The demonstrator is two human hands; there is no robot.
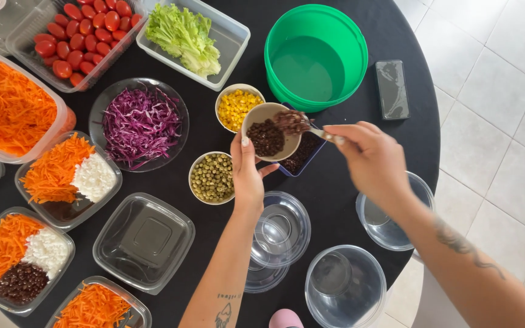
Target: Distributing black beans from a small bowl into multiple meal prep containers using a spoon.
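My left hand point(247, 173) holds a small beige bowl of dark beans point(270, 130) tilted above the round black table point(347, 182). My right hand point(372, 158) grips a metal spoon point(311, 127) whose tip, loaded with beans, rests at the bowl's rim. Under the bowl sits a dark blue square dish point(302, 155) with more beans. Beside my left hand stand a bowl of green peas point(212, 177) and a bowl of yellow corn point(235, 108).
Green bucket point(315, 56), phone point(392, 89), lettuce tub point(192, 37), cherry tomatoes point(80, 33), purple cabbage bowl point(140, 123), grated carrot tub point(7, 106), several clear trays with carrot, white shreds and beans point(22, 261), an empty tray point(144, 240), clear lids point(344, 285).
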